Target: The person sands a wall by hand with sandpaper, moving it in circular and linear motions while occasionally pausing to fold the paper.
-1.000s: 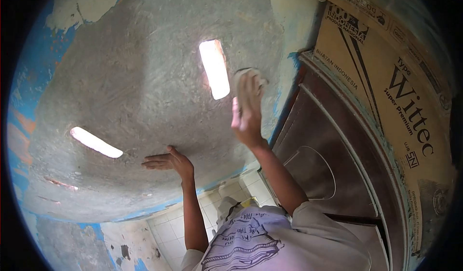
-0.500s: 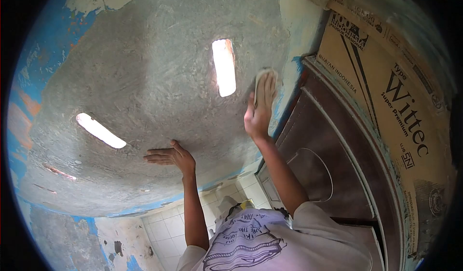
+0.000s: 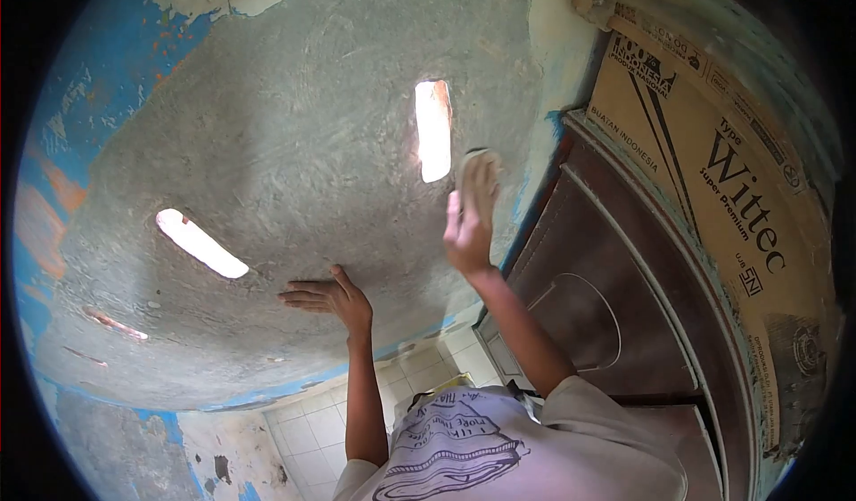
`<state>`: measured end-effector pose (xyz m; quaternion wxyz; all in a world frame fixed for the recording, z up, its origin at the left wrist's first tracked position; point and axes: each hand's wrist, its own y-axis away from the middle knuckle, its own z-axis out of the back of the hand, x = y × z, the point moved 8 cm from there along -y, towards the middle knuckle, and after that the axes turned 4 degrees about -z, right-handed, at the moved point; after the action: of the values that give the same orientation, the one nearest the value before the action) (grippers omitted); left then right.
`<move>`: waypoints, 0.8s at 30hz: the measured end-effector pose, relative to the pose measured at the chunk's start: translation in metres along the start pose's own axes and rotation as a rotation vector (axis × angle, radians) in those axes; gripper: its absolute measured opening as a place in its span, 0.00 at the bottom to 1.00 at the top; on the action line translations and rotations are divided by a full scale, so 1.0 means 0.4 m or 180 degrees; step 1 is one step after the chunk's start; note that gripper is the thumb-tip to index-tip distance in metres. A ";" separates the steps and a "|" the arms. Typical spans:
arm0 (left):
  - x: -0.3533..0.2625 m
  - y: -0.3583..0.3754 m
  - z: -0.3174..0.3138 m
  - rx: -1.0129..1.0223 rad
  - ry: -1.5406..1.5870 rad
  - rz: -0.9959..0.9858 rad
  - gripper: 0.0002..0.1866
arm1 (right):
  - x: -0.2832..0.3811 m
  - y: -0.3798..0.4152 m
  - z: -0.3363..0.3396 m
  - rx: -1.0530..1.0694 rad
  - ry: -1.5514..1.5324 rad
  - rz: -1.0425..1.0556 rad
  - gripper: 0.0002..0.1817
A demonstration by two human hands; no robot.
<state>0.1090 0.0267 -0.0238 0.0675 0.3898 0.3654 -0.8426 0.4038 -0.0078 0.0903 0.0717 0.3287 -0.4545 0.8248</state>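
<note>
Low in the frame, the person's printed shirt [image 3: 464, 447] sits nearest, and both bare arms rise from it to the grey plastered wall [image 3: 294, 144]. At centre, the left hand [image 3: 328, 298] lies flat on the plaster, its grip released with fingers spread, while the right hand [image 3: 470, 225] presses a pale sponge [image 3: 479, 173] against the wall, fingers laid over it, just right of a bright slot [image 3: 434, 130]. Farther right stand a dark wooden door [image 3: 606, 269] and a cardboard sheet [image 3: 722, 162].
</note>
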 end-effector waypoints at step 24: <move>0.013 0.034 0.049 0.0820 0.0061 -0.0103 0.53 | 0.082 -0.056 0.058 -0.0559 0.0061 -0.0292 0.33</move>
<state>0.0989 0.0044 -0.0267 -0.0003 0.3974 0.2611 -0.8797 0.3989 -0.0192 0.1344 0.1422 0.3336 -0.5088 0.7807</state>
